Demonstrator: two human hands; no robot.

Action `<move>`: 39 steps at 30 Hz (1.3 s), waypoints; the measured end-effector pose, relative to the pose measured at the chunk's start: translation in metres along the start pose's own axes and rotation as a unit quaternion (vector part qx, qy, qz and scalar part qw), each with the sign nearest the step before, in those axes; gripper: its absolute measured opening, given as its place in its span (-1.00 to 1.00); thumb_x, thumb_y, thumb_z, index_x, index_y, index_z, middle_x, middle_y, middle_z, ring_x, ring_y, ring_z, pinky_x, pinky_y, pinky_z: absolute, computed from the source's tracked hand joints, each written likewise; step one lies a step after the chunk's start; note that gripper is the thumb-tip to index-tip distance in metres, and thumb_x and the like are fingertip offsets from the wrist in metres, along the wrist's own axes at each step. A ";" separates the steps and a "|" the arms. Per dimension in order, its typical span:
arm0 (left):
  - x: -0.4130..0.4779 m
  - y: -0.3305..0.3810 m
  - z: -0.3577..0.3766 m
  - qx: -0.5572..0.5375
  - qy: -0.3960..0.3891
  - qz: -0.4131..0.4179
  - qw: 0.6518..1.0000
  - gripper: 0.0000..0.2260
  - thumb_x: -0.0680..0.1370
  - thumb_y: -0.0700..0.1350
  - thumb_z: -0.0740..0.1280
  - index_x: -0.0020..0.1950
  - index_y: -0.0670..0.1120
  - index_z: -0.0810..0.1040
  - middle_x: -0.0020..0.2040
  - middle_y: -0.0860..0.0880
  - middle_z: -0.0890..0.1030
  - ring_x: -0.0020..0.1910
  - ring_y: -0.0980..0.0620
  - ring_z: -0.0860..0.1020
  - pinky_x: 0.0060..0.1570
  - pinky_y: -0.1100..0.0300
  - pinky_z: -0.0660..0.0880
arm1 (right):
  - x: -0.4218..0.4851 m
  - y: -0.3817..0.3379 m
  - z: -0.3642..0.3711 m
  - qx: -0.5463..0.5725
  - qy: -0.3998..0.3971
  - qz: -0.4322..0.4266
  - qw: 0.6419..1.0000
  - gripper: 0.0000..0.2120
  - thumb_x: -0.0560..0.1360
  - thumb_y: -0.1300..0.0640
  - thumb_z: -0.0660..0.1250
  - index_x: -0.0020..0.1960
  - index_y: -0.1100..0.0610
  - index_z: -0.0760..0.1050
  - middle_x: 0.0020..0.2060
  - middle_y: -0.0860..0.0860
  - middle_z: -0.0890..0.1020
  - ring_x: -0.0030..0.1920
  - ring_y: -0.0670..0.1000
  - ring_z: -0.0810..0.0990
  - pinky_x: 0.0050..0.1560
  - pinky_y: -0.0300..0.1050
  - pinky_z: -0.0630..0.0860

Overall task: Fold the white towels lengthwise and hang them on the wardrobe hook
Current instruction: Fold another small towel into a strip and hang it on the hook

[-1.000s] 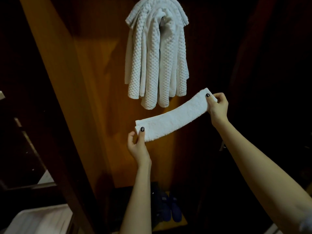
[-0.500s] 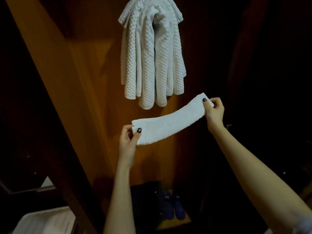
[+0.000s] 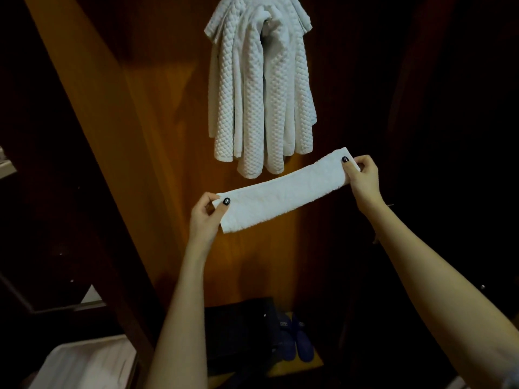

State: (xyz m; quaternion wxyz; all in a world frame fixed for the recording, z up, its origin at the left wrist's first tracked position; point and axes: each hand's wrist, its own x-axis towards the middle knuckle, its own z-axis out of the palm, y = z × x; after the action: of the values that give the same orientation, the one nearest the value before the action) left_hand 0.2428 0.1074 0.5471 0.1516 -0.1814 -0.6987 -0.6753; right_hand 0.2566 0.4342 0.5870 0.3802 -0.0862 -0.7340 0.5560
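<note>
Wood fills most of the view: the wardrobe [image 3: 157,136] has a big brown back wall, and its sides are dark. Near the top edge of that wall hangs a bunch of bumpy white towels [image 3: 258,102]. The hook is hidden under them.

Just below the bunch, but not touching it, is the folded towel [image 3: 283,189]. It is a long, thin strip held up in the air in front of the back wall. It slants, with its right end higher than its left.

The left hand [image 3: 203,217] pinches the low end between thumb and fingers. The right hand [image 3: 365,178] pinches the high end the same way. Down on the wardrobe floor sit dark blue slippers [image 3: 295,341].

The strip looks soft, light and floppy. It will droop if one end is let go, and the fold could fall open. I think the two short ends are good spots to hold it, so the middle can drop over the hook.

Not much has changed from a second ago. Both hands keep the same ends. The left hand has slid a bit to the left, and the strip looks pulled a little straighter.
</note>
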 end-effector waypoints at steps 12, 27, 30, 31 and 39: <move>0.023 0.001 -0.025 0.071 0.017 0.000 0.997 -0.92 0.58 -0.23 0.30 0.04 -0.11 0.54 0.00 0.02 0.57 0.09 -0.04 0.54 -0.05 0.18 0.50 | -0.009 -0.016 0.010 -0.045 -0.034 -0.038 0.998 -0.82 0.60 0.09 0.26 -0.11 0.16 0.36 -0.28 -0.08 0.42 -0.31 -0.17 0.37 -0.39 -0.46 0.33; 0.126 0.101 -0.078 0.137 -0.148 0.032 0.979 -0.77 0.58 -0.21 0.21 -0.08 0.05 0.62 0.00 0.03 0.55 -0.15 0.09 0.46 -0.31 0.33 0.44 | 0.021 -0.107 0.019 0.071 -0.086 -0.116 0.987 -0.51 0.56 0.34 0.20 0.32 -0.15 0.43 -0.14 0.13 0.60 -0.24 0.02 0.53 -0.23 -0.20 0.50; 0.148 0.123 -0.082 0.135 -0.158 0.064 0.976 -0.87 0.52 -0.17 0.38 -0.04 0.07 0.61 0.13 0.09 0.53 0.02 0.13 0.50 -0.13 0.25 0.46 | 0.036 -0.129 0.025 0.044 -0.112 -0.110 0.987 -0.51 0.50 0.43 0.06 0.16 0.03 0.60 0.18 0.16 0.60 0.04 -0.01 0.58 0.01 -0.09 0.54; 0.155 0.131 -0.083 0.117 -0.148 0.071 0.980 -0.86 0.51 -0.19 0.40 -0.03 0.06 0.62 0.14 0.09 0.54 0.04 0.13 0.52 -0.11 0.25 0.49 | 0.041 -0.138 0.026 0.043 -0.119 -0.107 0.986 -0.51 0.48 0.44 0.03 0.12 0.07 0.62 0.19 0.16 0.59 0.06 0.00 0.58 0.05 -0.04 0.54; 0.215 0.176 -0.080 -0.011 -0.067 0.130 0.989 -0.78 0.51 -0.29 0.37 -0.03 0.03 0.67 0.28 -0.16 0.54 0.06 0.08 0.53 -0.22 0.36 0.48 | 0.086 -0.197 0.032 0.076 -0.113 -0.132 0.982 -0.65 0.52 0.38 0.19 0.23 0.17 0.58 0.25 0.22 0.49 0.19 0.15 0.54 0.14 -0.08 0.55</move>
State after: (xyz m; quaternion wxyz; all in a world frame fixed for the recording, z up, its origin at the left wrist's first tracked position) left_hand 0.1299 0.0420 0.8051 0.1885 -0.3171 -0.6701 -0.6441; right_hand 0.2344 0.3848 0.7973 0.3703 0.1041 -0.7325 0.5616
